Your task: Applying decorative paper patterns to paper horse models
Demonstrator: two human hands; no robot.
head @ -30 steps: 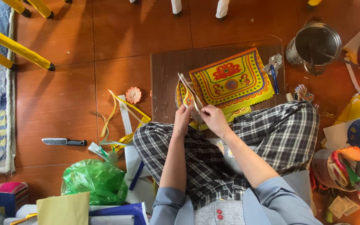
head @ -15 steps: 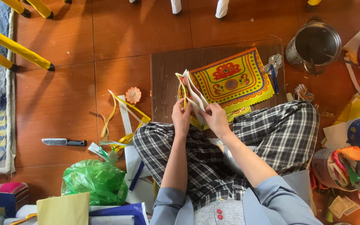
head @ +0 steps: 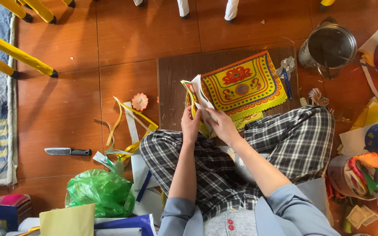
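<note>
Holding folded paper, our left hand and right hand pinch its bottom edge. We seem to be mid-fold. Next, our fingers probably need to press that fold flat.

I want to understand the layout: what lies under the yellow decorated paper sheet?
The yellow decorated paper sheet lies on a dark wooden board, with more fringed paper showing under its lower edge. How many sheets lie beneath is hidden.

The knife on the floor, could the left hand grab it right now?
Probably not at once. The left hand is gripping folded paper with the right hand. The knife lies off to the left, with only paper strips between.
</note>
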